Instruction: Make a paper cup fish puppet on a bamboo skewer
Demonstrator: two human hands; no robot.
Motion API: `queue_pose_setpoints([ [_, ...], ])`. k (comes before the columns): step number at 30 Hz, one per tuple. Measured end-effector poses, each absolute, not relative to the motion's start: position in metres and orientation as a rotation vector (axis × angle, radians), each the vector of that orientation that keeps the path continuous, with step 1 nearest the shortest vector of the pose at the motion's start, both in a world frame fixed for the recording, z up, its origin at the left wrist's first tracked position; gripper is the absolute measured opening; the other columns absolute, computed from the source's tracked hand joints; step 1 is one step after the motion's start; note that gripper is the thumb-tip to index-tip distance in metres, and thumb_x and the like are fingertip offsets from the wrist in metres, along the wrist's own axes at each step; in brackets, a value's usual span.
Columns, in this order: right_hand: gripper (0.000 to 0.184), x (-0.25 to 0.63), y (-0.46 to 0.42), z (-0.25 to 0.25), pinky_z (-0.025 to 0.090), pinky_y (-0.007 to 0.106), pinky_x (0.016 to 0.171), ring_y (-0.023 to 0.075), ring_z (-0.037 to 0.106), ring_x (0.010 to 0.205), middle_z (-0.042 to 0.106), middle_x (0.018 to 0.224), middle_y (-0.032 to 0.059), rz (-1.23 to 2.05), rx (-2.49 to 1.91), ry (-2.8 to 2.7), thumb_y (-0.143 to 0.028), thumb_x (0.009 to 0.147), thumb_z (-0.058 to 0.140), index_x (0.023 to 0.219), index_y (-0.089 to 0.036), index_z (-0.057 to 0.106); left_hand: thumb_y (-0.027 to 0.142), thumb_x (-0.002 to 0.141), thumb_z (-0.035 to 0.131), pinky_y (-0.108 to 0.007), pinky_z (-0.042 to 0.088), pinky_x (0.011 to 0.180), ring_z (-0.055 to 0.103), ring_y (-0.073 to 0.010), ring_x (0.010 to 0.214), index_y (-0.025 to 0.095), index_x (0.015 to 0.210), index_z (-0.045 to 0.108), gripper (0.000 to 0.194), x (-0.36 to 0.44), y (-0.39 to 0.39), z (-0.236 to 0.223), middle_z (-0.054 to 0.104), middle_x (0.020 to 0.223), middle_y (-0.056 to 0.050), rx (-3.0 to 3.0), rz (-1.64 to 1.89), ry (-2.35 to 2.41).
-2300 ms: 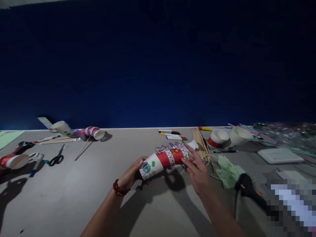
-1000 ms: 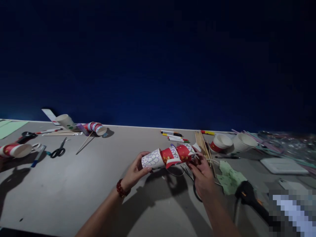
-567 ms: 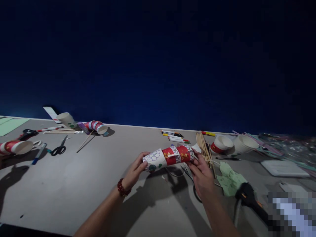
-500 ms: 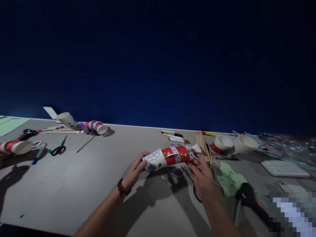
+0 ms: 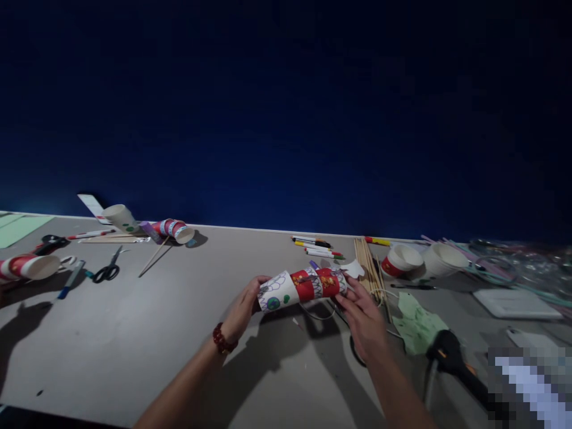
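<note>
A paper-cup fish (image 5: pixel 306 286), made of white and red cup sections with drawn scales and a white tail, is held sideways above the table. My left hand (image 5: pixel 243 310) is closed round its wide white end, which bears a coloured eye. My right hand (image 5: pixel 361 307) grips the narrower red end close to the tail. A black-handled tool (image 5: pixel 356 351) lies partly hidden beside my right hand. Behind the fish lie several markers (image 5: pixel 317 246) and a bundle of wooden sticks (image 5: pixel 366 265).
A glue gun (image 5: pixel 451 351), crumpled green paper (image 5: pixel 413 322) and two paper cups (image 5: pixel 402 260) are on the right. Scissors (image 5: pixel 107 270), another red cup piece (image 5: pixel 174 230) and a marker (image 5: pixel 71 279) lie left. At the left edge, a person's hand (image 5: pixel 3 290) holds a cup piece (image 5: pixel 33 266).
Between my hands the cup fish has rolled back and forth: the eye side shows, then the scaled side, then the eye again. My view has shifted slightly. Both hands keep their hold.
</note>
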State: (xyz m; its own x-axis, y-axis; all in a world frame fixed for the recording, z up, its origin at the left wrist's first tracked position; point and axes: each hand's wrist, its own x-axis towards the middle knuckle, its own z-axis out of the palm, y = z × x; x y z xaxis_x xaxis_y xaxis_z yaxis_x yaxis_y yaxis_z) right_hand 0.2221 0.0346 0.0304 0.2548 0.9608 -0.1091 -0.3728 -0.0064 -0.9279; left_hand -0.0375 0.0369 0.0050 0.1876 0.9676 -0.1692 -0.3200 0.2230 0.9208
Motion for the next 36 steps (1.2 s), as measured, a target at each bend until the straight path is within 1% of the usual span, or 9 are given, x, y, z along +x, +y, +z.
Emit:
queue_pose_setpoints([
  [3, 0.056, 0.221, 0.032, 0.028, 0.056, 0.036, 0.091, 0.0226, 0.069, 0.103, 0.078, 0.101, 0.0001, 1.258, -1.104, -0.683, -0.023, 0.061, 0.086, 0.114, -0.03, 0.07, 0.068, 0.085, 0.055, -0.03, 0.054, 0.067, 0.064, -0.0199, 0.079, 0.018, 0.115, 0.061, 0.059, -0.036, 0.039, 0.003, 0.07, 0.104, -0.009, 0.818, 1.127, 0.929],
  [7, 0.056, 0.218, 0.029, 0.019, 0.06, 0.029, 0.074, 0.0197, 0.071, 0.089, 0.077, 0.1, -0.001, 1.324, -1.107, -0.538, -0.023, 0.055, 0.089, 0.108, -0.03, 0.072, 0.068, 0.086, 0.055, -0.034, 0.056, 0.066, 0.064, -0.0186, 0.068, 0.015, 0.116, 0.061, 0.062, -0.035, 0.04, 0.003, 0.071, 0.095, -0.01, 0.741, 1.184, 0.888],
  [10, 0.053, 0.217, 0.028, 0.013, 0.059, 0.024, 0.067, 0.0172, 0.07, 0.087, 0.076, 0.099, -0.0024, 1.348, -1.087, -0.443, -0.022, 0.052, 0.09, 0.101, -0.03, 0.073, 0.062, 0.087, 0.059, -0.035, 0.057, 0.068, 0.065, -0.0187, 0.07, 0.014, 0.117, 0.061, 0.056, -0.035, 0.04, 0.005, 0.07, 0.094, -0.009, 0.78, 1.195, 0.842],
  [12, 0.049, 0.215, 0.027, 0.013, 0.059, 0.023, 0.067, 0.0166, 0.069, 0.089, 0.075, 0.101, -0.0023, 1.364, -1.057, -0.426, -0.021, 0.053, 0.09, 0.098, -0.029, 0.074, 0.056, 0.083, 0.067, -0.034, 0.057, 0.069, 0.065, -0.0175, 0.072, 0.015, 0.119, 0.059, 0.054, -0.035, 0.039, 0.007, 0.069, 0.101, -0.01, 0.835, 1.196, 0.815],
  [16, 0.04, 0.211, 0.027, 0.018, 0.06, 0.027, 0.069, 0.0175, 0.069, 0.09, 0.074, 0.099, -0.0016, 1.399, -1.004, -0.412, -0.019, 0.054, 0.09, 0.09, -0.027, 0.073, 0.048, 0.074, 0.079, -0.033, 0.057, 0.069, 0.063, -0.0154, 0.072, 0.016, 0.123, 0.055, 0.063, -0.034, 0.039, 0.007, 0.065, 0.113, -0.011, 0.929, 1.21, 0.77],
  [23, 0.033, 0.208, 0.029, 0.022, 0.06, 0.033, 0.075, 0.0202, 0.07, 0.09, 0.075, 0.096, -0.0008, 1.463, -0.95, -0.456, -0.018, 0.06, 0.087, 0.089, -0.025, 0.071, 0.028, 0.067, 0.087, -0.03, 0.058, 0.072, 0.064, -0.023, 0.099, 0.023, 0.134, 0.045, 0.079, -0.031, 0.041, 0.002, 0.056, 0.133, -0.012, 0.9, 1.357, 0.872],
  [27, 0.032, 0.208, 0.029, 0.022, 0.06, 0.034, 0.078, 0.0199, 0.071, 0.087, 0.076, 0.096, -0.0009, 1.483, -0.942, -0.442, -0.018, 0.061, 0.087, 0.087, -0.025, 0.07, 0.023, 0.062, 0.089, -0.033, 0.057, 0.083, 0.064, -0.0249, 0.108, 0.026, 0.135, 0.047, 0.084, -0.027, 0.04, -0.005, 0.06, 0.133, -0.009, 0.849, 1.361, 0.891],
  [32, 0.03, 0.205, 0.028, 0.024, 0.061, 0.032, 0.079, 0.0199, 0.072, 0.09, 0.077, 0.1, 0.0014, 1.582, -0.911, -0.399, -0.015, 0.062, 0.086, 0.086, -0.024, 0.07, 0.026, 0.058, 0.092, -0.043, 0.055, 0.09, 0.069, -0.0282, 0.098, 0.017, 0.108, 0.066, 0.057, -0.018, 0.038, -0.016, 0.073, 0.106, -0.01, 0.814, 1.317, 0.913],
  [36, 0.028, 0.205, 0.028, 0.022, 0.062, 0.033, 0.08, 0.0217, 0.073, 0.093, 0.077, 0.102, 0.0031, 1.679, -0.913, -0.486, -0.018, 0.068, 0.082, 0.092, -0.024, 0.069, 0.03, 0.062, 0.09, -0.048, 0.051, 0.098, 0.069, -0.0295, 0.099, 0.016, 0.096, 0.07, 0.042, -0.014, 0.035, -0.016, 0.075, 0.096, -0.009, 0.852, 1.338, 0.916],
])
